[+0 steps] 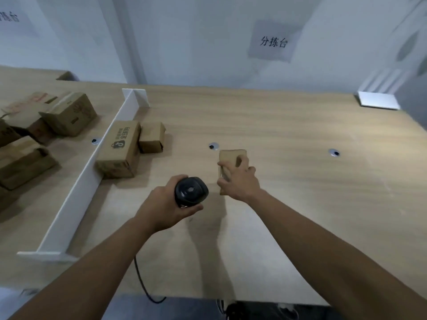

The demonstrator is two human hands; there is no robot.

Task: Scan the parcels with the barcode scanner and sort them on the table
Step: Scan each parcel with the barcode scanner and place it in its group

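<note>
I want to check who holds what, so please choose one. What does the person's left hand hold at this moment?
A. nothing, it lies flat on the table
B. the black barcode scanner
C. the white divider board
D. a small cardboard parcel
B: the left hand grips the black barcode scanner, while the right hand holds the small cardboard parcel above the table.
</note>
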